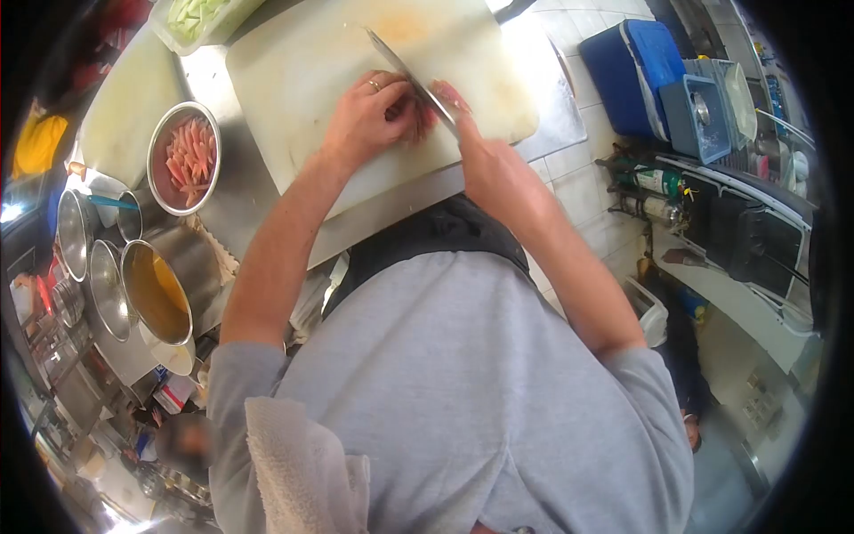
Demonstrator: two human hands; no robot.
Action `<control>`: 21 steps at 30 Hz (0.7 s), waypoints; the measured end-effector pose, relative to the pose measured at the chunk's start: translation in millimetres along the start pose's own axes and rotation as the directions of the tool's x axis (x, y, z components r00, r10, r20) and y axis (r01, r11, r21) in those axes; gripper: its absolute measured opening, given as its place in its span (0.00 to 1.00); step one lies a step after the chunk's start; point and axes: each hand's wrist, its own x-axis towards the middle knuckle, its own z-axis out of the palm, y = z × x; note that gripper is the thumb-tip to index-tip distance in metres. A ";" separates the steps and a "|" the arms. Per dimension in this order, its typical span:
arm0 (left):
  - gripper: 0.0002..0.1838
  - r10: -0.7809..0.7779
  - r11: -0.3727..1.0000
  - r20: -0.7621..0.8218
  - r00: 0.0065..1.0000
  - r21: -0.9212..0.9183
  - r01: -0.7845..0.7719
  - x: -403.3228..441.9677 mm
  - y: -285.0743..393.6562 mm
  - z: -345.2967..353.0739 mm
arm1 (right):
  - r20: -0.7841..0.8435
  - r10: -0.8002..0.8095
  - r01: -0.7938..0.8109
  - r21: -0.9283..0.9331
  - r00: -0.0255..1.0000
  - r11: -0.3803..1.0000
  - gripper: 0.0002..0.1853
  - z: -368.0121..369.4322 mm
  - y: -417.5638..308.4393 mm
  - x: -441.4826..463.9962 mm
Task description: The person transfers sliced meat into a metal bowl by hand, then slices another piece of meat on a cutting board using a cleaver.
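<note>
My right hand point(498, 173) is wrapped around the handle of a kitchen knife point(409, 76), whose blade points away to the upper left. My left hand point(366, 114), with a ring on one finger, curls over a pile of pink food strips point(418, 125) on the white cutting board point(311, 98). The blade runs close beside its fingers. More pink pieces point(450, 94) lie on the other side of the knife. What food they are I cannot tell. A steel bowl point(158, 173) of similar pink strips point(191, 160) stands left of the board.
A plastic tub point(233, 28) of pale green pieces sits at the board's far left corner. On the left stand several metal pots, one with yellow-brown liquid point(156, 289). A blue cooler box point(614, 80) is at the right. Another person point(182, 438) appears at lower left.
</note>
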 end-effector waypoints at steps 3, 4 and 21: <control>0.13 -0.030 0.999 -0.007 1.000 -0.021 0.029 1.4 -4.3 1.3 | 0.107 0.141 -0.143 0.017 0.984 0.990 0.16 -13.8 -5.1 -15.4; 0.13 -0.045 0.998 -0.006 0.999 -0.041 0.045 1.2 -2.0 1.4 | 0.145 0.189 -0.195 0.025 0.971 0.981 0.16 -13.2 -6.0 -19.5; 0.12 -0.038 0.994 0.049 0.998 -0.104 0.043 -3.7 -0.8 -13.3 | -0.083 0.064 -0.057 0.076 0.994 0.995 0.10 -25.7 2.3 -7.8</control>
